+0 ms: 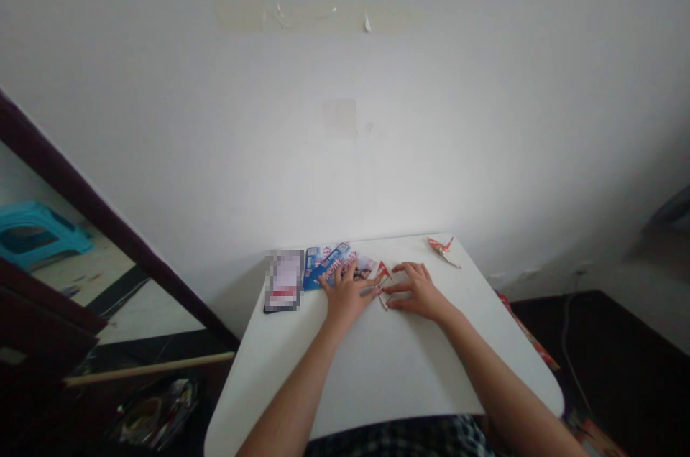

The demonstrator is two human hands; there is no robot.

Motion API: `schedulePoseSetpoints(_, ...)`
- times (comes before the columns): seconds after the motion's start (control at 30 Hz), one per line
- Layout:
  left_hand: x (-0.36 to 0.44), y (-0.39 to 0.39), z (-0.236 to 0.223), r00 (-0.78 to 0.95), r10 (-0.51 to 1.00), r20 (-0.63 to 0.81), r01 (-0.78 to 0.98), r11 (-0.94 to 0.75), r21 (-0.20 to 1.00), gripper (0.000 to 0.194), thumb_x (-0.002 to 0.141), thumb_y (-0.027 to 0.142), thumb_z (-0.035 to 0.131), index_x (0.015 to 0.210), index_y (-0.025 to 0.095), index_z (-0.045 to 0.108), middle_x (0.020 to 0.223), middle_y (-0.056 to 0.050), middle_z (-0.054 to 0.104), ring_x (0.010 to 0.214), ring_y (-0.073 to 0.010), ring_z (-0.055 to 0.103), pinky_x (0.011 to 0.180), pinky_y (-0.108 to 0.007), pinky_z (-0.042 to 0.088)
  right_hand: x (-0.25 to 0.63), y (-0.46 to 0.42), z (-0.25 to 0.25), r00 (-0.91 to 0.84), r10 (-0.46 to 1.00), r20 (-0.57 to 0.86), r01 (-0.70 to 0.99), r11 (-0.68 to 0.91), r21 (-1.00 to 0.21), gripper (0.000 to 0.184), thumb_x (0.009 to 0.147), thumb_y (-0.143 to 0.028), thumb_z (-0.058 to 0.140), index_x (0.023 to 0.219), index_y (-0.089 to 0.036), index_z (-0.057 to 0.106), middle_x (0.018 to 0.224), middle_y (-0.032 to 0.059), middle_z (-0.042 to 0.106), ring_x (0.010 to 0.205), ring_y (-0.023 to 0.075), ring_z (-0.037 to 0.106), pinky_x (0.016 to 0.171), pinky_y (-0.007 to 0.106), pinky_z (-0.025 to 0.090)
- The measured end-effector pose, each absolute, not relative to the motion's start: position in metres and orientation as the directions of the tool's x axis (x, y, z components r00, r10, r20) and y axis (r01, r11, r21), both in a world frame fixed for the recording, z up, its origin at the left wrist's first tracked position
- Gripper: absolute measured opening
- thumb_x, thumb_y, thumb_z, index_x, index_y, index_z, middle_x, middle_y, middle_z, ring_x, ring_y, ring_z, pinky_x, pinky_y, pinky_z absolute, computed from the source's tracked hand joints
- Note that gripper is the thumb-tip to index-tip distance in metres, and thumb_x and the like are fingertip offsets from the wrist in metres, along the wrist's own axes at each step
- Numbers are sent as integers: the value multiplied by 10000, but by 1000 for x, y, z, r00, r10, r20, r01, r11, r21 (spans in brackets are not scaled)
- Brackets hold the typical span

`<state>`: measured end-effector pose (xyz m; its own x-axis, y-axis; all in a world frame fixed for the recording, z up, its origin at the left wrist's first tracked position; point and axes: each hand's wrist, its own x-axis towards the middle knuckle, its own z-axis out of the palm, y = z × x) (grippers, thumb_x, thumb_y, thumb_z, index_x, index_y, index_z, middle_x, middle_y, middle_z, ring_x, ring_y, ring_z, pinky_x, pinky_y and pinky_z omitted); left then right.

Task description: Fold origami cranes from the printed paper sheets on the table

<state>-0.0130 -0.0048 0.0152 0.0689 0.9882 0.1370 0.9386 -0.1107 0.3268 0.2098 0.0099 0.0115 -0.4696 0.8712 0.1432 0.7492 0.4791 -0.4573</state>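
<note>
A small folded paper (383, 269), red and white, lies near the back of the white table, between my two hands. My left hand (345, 295) has its thumb and index finger closed together on the paper's left side, its other fingers spread over the blue printed leaflets (318, 278). My right hand (419, 293) rests on the table from the right. Its fingers are stretched and apart, with the tips at the paper's right edge. Farther right stands a folded paper crane (440, 247) in orange-red and white, apart from both hands.
A blurred-out flat dark-edged object (284, 281) lies at the table's back left. The white table (388, 371) meets the wall (431, 119) behind. A blue stool (43, 231) shows at far left. A cable (566, 328) hangs at right, near the floor.
</note>
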Motion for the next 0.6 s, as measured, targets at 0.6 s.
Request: schedulePoseSetpoints(0.6,-12,-7,13,64,983,174,944,-116,309,328,852,619,617,1154,531,710,1580,52,440,1459,-378,281,1149,-776,28,213,10,11,-571,810,131,661,548,-513,178,762,-427,802,937,-389,802,1492,9,476,1467,359,265,1201,688,91)
